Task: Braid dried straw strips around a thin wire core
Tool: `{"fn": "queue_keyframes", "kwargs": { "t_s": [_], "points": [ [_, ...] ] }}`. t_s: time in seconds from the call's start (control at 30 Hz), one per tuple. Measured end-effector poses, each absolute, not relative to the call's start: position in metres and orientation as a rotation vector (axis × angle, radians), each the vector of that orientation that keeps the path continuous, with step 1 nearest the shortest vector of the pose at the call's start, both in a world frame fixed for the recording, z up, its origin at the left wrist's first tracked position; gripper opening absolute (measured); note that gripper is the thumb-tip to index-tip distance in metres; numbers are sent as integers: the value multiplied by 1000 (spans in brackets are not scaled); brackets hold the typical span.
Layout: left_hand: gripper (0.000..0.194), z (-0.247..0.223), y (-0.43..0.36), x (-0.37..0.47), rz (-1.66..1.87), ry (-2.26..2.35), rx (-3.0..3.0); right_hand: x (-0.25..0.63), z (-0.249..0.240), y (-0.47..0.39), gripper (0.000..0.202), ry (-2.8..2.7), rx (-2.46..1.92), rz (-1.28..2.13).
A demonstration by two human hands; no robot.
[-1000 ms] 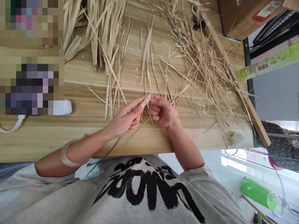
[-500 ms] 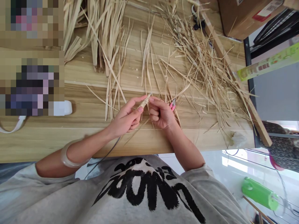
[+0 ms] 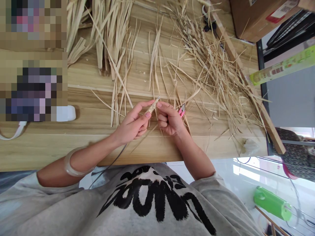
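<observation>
The head camera looks down on a big wooden table (image 3: 36,149), flat and smooth, with light and dark stripes in the wood. A soft grey shirt (image 3: 73,209) with fat black letters is at its near edge. On the right lies a messy pile of straw (image 3: 211,65), thin, dry and pointy. At the top left is a bundle of flat strips (image 3: 118,29), pale and long like ribbons. A brown cardboard box (image 3: 258,19) with flat sides sits in the top right corner. A long, straight wooden bar (image 3: 272,129) slants beside the straw.

The left hand (image 3: 134,124) holds a small wrapped stick (image 3: 152,108) between its thumb and fingers. The stick is bumpy and pale, wound round and round, with a thin, shiny tip poking out. It tilts up to the right, between the two hands. The right hand (image 3: 172,119) is closed up narrow, its fingers curled and its thumb right by the stick's top end. You cannot tell if it pinches a strip. Pliers (image 3: 181,110) with pink handles lie just beside that hand, partly hidden.
</observation>
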State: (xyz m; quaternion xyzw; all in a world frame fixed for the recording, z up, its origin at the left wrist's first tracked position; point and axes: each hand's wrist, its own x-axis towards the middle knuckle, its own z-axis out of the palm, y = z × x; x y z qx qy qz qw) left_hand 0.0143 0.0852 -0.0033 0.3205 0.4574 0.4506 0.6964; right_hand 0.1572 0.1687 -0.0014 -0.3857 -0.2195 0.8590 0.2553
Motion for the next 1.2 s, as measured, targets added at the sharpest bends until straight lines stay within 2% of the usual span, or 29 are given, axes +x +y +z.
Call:
{"fn": "queue_keyframes", "kwargs": {
  "t_s": [0.1, 0.5, 0.83, 1.0, 1.2],
  "points": [
    [52, -1, 86, 14, 1008, 1027, 715, 159, -3, 170, 26, -614, -1020, 2348],
    [67, -1, 83, 14, 944, 893, 617, 157, -4, 168, 14, -624, -1055, 2313],
    [48, 1, 88, 15, 962, 985, 652, 158, -5, 167, 20, -751, -1029, 2288],
    [48, -3, 89, 13, 1015, 886, 614, 165, -6, 175, 20, -839, -909, 2276],
    [33, -6, 92, 9, 811, 752, 533, 178, -9, 183, 23, -991, -734, 2267]
  ]
}}
